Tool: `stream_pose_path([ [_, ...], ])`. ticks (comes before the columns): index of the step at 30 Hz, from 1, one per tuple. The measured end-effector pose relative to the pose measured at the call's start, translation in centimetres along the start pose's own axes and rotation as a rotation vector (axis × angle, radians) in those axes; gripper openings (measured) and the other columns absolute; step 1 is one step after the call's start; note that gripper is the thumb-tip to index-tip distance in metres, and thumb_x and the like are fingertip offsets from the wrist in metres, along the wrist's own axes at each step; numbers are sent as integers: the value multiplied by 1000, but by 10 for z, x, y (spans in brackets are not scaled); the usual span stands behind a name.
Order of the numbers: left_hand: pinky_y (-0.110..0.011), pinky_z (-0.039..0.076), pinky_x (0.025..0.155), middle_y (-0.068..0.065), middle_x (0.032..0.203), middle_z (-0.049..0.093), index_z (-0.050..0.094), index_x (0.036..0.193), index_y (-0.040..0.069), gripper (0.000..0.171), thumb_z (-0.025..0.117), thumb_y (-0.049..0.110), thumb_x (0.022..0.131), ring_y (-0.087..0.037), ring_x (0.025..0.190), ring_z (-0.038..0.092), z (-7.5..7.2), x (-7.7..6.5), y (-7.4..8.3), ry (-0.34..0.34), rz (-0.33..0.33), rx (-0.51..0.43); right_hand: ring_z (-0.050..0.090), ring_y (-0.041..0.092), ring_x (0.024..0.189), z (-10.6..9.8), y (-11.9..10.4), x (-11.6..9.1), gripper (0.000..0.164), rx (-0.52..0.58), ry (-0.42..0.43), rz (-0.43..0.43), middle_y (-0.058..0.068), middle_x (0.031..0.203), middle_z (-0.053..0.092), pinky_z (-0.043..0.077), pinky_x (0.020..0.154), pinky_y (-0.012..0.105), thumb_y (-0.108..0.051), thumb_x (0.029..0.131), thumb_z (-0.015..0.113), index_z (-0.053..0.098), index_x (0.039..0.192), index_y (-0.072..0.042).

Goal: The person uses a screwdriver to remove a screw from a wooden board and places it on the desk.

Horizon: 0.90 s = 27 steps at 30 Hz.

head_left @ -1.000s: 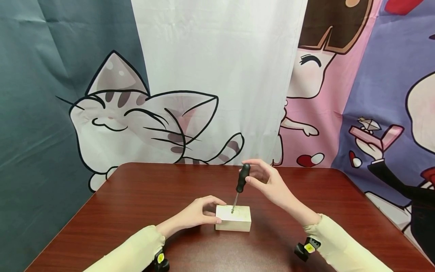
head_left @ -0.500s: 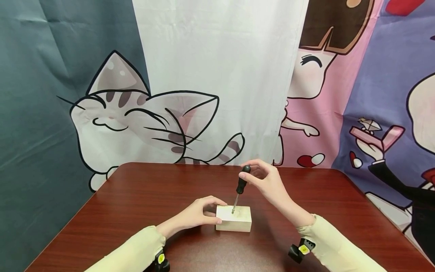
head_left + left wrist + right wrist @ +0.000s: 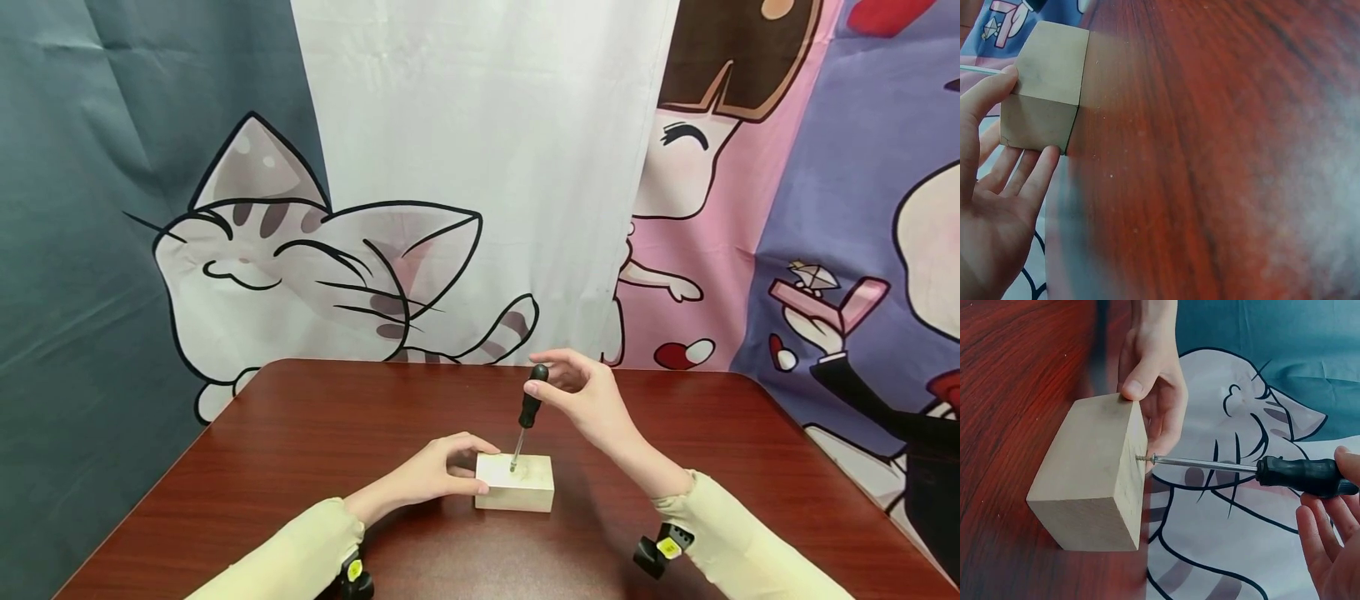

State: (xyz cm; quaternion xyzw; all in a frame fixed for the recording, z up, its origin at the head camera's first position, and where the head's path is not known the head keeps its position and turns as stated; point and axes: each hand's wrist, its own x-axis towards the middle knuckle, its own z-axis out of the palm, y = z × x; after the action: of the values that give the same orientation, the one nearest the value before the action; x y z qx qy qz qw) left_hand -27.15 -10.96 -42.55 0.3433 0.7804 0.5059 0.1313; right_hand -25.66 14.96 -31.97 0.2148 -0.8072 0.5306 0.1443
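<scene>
A pale wooden block point(image 3: 514, 497) lies on the table, and my left hand point(image 3: 431, 473) grips its left end between thumb and fingers. In the right wrist view a screw point(image 3: 1142, 458) stands partly sunk in the block's top face. The tip of a screwdriver point(image 3: 1297, 475) with a black handle and metal shaft meets the screw head. My right hand point(image 3: 592, 404) pinches the upper handle between thumb and fingers. The screwdriver leans slightly to the right in the head view. In the left wrist view the block point(image 3: 1050, 69) hides the screw.
The reddish-brown wooden table point(image 3: 360, 400) spreads out around the block. Behind its far edge hangs a cloth backdrop point(image 3: 465, 125) printed with a cartoon cat and figures. A small black camera point(image 3: 663, 550) is strapped at the right wrist, another point(image 3: 356, 575) at the left.
My right hand has turned a little about the screwdriver handle, its thumb moving left across it, and the right wrist has shifted left. The left hand and block stay put.
</scene>
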Motion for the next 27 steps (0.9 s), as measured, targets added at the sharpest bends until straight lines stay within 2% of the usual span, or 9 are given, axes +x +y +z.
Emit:
stream_pose_path([
  [5, -26, 55, 93, -10, 129, 61, 62, 128, 14, 45, 77, 17, 86, -18, 114, 61, 0, 0, 1, 0, 5, -2, 68, 22, 75, -3, -1, 1, 23, 33, -18, 27, 8, 86, 75, 55, 72, 31, -26, 84, 80, 72, 105, -23],
  [8, -25, 55, 93, -10, 129, 61, 62, 127, 13, 45, 78, 17, 86, -17, 113, 61, 0, 0, 0, 2, 10, -2, 70, 16, 77, -5, -2, 1, 24, 81, -55, 37, 4, 88, 76, 58, 76, 34, -25, 85, 79, 73, 107, -21],
  [12, -24, 54, 92, -10, 129, 61, 63, 127, 14, 44, 78, 17, 86, -16, 112, 60, 0, 1, -1, 4, 11, -2, 72, 12, 88, -6, -2, 2, 26, 160, -125, 6, 4, 100, 77, 60, 80, 35, -20, 90, 73, 70, 114, -12],
  [15, -24, 54, 93, -10, 129, 61, 63, 127, 14, 45, 78, 17, 86, -16, 113, 60, 1, 1, -1, 7, 9, -8, 72, 11, 97, -4, 0, 1, 25, 154, -149, -55, 7, 108, 76, 59, 82, 34, -17, 94, 68, 66, 118, -10],
  [18, -25, 55, 93, -10, 129, 61, 63, 127, 15, 44, 78, 17, 86, -17, 114, 60, 2, 0, -2, 12, 2, -13, 71, 10, 98, 1, 2, -1, 24, 126, -112, -92, 9, 109, 76, 59, 82, 33, -16, 95, 66, 65, 119, -13],
  [22, -26, 55, 93, -9, 129, 61, 63, 127, 16, 44, 78, 18, 86, -18, 115, 59, 2, 0, -3, 11, -1, -16, 71, 8, 96, 11, 5, -7, 29, 113, -21, -70, 8, 113, 74, 60, 79, 31, -19, 95, 67, 64, 124, -22],
  [27, -26, 55, 93, -9, 129, 61, 63, 128, 16, 44, 77, 18, 86, -17, 115, 60, 2, 0, -3, 15, 5, -14, 68, 9, 90, 23, 5, -10, 37, 54, 85, -76, 4, 106, 71, 59, 72, 27, -19, 89, 75, 64, 124, -27],
])
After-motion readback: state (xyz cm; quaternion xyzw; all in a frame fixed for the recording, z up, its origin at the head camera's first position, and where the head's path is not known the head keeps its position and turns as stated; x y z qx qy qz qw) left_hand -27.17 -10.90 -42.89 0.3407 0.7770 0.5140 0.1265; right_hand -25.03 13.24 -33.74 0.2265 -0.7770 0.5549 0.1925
